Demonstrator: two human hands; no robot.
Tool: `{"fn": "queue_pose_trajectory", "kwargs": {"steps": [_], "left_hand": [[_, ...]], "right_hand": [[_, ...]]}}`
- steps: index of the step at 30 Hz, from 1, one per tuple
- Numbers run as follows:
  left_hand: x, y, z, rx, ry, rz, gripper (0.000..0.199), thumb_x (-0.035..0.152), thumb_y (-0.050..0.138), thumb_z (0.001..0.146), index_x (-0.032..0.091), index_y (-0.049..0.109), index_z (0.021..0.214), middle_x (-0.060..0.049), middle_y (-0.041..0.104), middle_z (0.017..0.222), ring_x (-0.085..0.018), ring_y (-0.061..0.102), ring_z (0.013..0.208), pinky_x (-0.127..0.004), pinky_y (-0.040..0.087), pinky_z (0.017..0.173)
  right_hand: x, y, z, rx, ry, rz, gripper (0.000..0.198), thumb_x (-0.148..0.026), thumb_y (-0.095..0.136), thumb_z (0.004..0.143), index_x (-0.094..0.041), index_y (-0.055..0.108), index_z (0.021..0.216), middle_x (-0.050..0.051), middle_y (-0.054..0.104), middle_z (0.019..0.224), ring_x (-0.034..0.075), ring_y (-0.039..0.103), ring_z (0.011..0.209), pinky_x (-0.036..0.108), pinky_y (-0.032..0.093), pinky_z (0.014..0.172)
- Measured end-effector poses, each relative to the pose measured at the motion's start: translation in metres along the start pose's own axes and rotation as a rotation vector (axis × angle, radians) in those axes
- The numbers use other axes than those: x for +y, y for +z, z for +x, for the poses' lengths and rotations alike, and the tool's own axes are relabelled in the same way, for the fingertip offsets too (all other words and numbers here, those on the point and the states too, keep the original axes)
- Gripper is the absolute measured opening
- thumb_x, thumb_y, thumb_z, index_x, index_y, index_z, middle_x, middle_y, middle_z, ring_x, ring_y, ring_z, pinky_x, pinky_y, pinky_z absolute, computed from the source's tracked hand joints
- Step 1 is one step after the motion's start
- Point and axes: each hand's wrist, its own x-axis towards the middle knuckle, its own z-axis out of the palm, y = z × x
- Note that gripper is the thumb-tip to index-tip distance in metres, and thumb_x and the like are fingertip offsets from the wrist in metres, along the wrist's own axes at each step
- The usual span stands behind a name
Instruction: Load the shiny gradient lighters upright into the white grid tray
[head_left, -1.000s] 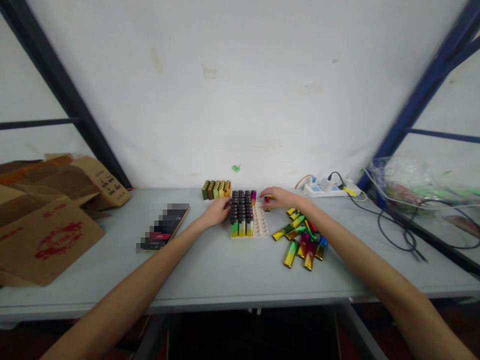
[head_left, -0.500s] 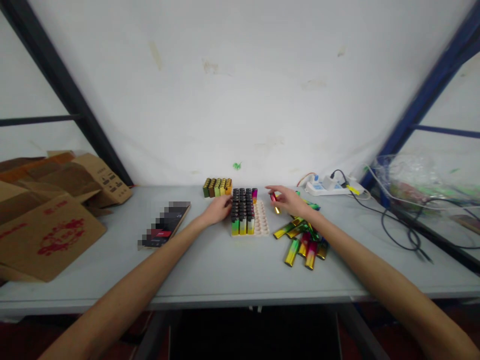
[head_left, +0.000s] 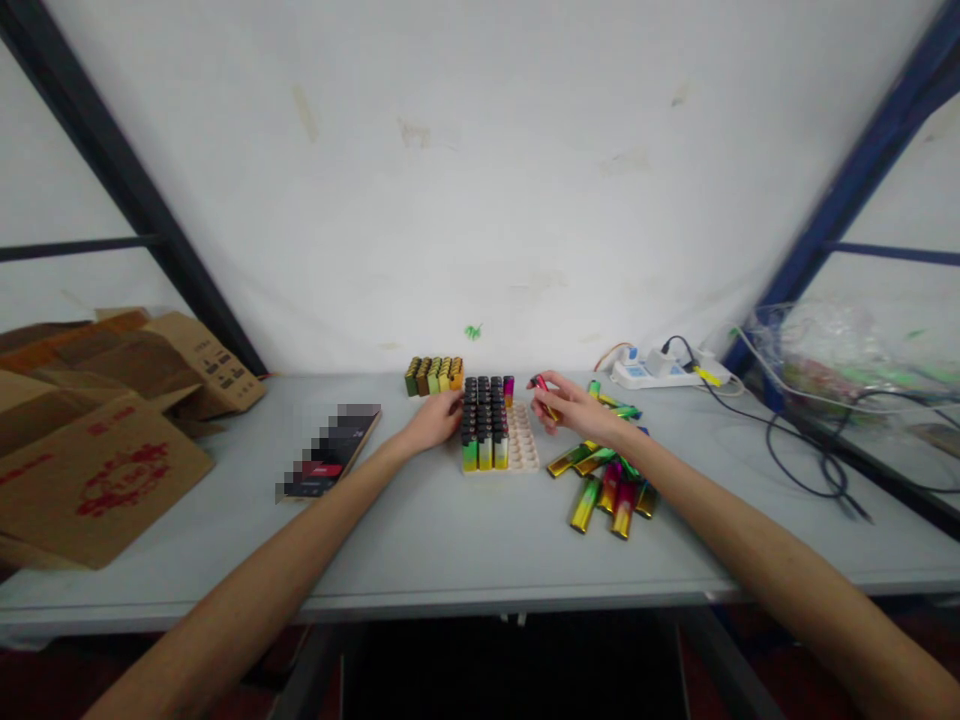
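A pale tray [head_left: 523, 462] with round-ended slots stands in the middle of the table. Its left rows hold upright black-topped lighters [head_left: 484, 425] with green, yellow and clear bodies; one magenta lighter [head_left: 509, 390] stands at the back, right of them. My left hand [head_left: 435, 420] is closed against the tray's left side, its fingertips partly hidden by the lighters. To the right of the tray, my right hand [head_left: 566, 405] grips a red-and-gold lighter [head_left: 545, 388], tilted and held above the table. Beside that hand lies a loose pile of shiny green, gold and red lighters [head_left: 585, 503].
A block of gold-topped lighters [head_left: 435, 375] stands behind my left hand. A phone-like dark slab [head_left: 334, 450], partly pixelated, lies left. Cardboard boxes [head_left: 105, 470] fill the far left. A power strip [head_left: 652, 373], black cable [head_left: 806, 490] and clear plastic bag [head_left: 817, 350] are on the right.
My right hand has shifted slightly left and turned the red-and-gold lighter, so its dark top now tilts up toward the tray. My left hand stays at the tray's side.
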Motion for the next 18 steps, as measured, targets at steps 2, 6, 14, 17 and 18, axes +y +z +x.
{"fn": "queue_pose_trajectory", "kwargs": {"steps": [2,6,14,17,18], "left_hand": [[-0.0003,0.0002,0.0003,-0.001,-0.003,0.008,0.031,0.023,0.045,0.09,0.014,0.071,0.104,-0.012,0.076,0.109,-0.027,0.07,0.1,-0.037,0.054,0.093],[-0.0003,0.0002,0.0006,-0.019,-0.004,-0.003,0.031,0.023,0.044,0.09,0.012,0.071,0.102,-0.014,0.075,0.108,-0.029,0.069,0.1,-0.04,0.053,0.092],[0.0019,-0.0016,0.0005,-0.016,-0.004,-0.019,0.032,0.023,0.045,0.09,0.013,0.071,0.105,-0.012,0.075,0.109,-0.028,0.069,0.101,-0.037,0.053,0.094],[0.0019,-0.0014,0.0005,-0.016,0.002,-0.032,0.031,0.023,0.046,0.089,0.014,0.071,0.104,-0.012,0.075,0.11,-0.027,0.069,0.1,-0.036,0.053,0.093],[0.0018,-0.0013,0.0005,-0.014,0.0,-0.029,0.03,0.022,0.046,0.089,0.014,0.071,0.103,-0.012,0.075,0.109,-0.027,0.069,0.1,-0.037,0.053,0.093]], "right_hand": [[0.0002,0.0045,0.0,0.028,0.02,-0.01,0.038,-0.061,0.06,0.092,-0.026,0.049,0.102,-0.009,0.044,0.066,0.008,0.035,0.049,0.02,0.03,0.044],[-0.001,0.0093,0.0024,0.169,-0.045,-0.173,0.048,-0.07,0.052,0.091,-0.022,0.051,0.083,-0.009,0.033,0.06,0.008,0.028,0.047,0.022,0.023,0.043],[0.0008,0.0096,0.002,0.486,-0.096,-0.545,0.046,-0.057,0.05,0.087,-0.023,0.038,0.058,-0.005,0.033,0.054,0.011,0.033,0.053,0.027,0.025,0.052],[0.0011,0.0101,0.0022,0.517,-0.104,-0.603,0.038,-0.049,0.048,0.084,-0.023,0.038,0.058,-0.004,0.034,0.056,0.012,0.035,0.055,0.027,0.024,0.054],[0.0009,0.0105,0.0024,0.514,-0.106,-0.613,0.037,-0.047,0.047,0.084,-0.023,0.038,0.058,-0.004,0.035,0.056,0.012,0.036,0.056,0.027,0.025,0.054]]}}
